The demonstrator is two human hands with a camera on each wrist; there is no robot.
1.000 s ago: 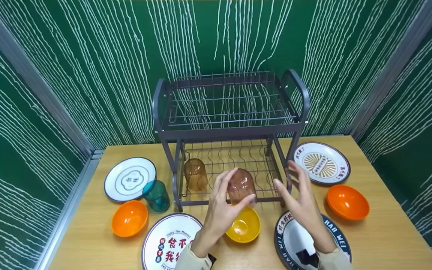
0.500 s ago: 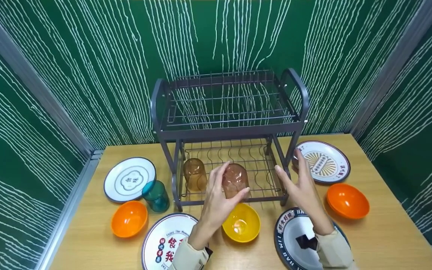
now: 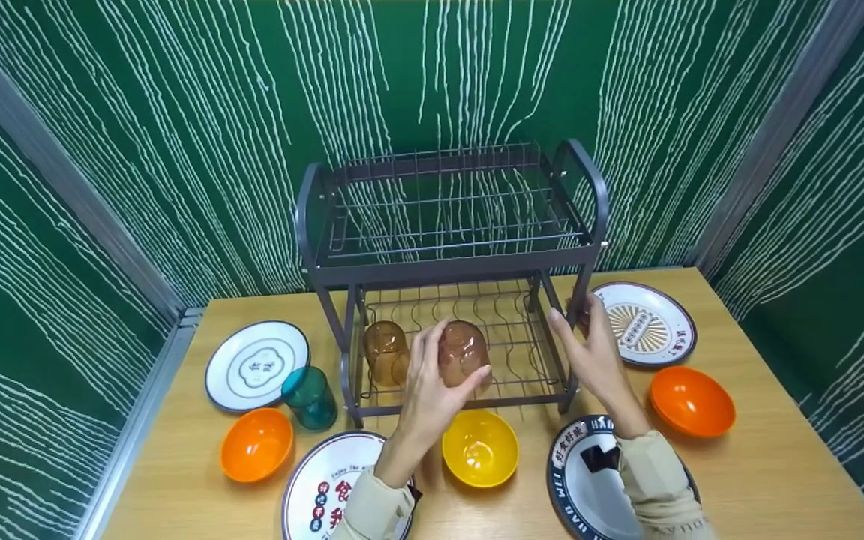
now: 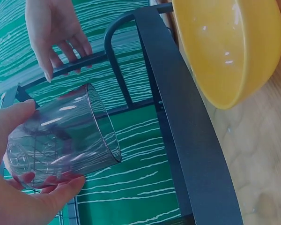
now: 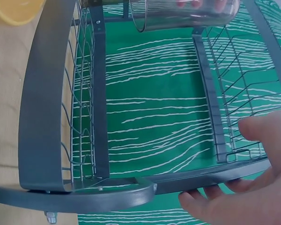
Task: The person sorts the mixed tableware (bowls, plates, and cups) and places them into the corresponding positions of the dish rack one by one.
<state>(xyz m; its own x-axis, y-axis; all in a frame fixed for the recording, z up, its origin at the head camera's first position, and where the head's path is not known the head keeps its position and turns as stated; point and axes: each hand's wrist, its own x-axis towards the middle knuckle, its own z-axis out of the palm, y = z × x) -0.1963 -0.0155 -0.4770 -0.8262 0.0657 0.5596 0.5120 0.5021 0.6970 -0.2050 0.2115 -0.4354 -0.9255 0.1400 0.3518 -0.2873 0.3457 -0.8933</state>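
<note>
My left hand grips a clear pinkish-brown drinking glass, mouth down, over the lower tier of a dark metal dish rack. In the left wrist view the thumb and fingers curl round the base end of the glass. Whether its rim touches the wires is hard to tell. My right hand holds the rack's right front post, thumb on one side and fingers round the other. An amber glass stands upside down on the lower tier, left of the left hand.
A yellow bowl sits before the rack. At left are a teal glass, an orange bowl and a white plate. Another orange bowl and a patterned plate lie at right. Plates lie under both forearms.
The left hand has carried the pinkish glass slightly left and back, closer to the amber glass. The right hand has moved onto the rack's right post, its fingers now passing behind it.
</note>
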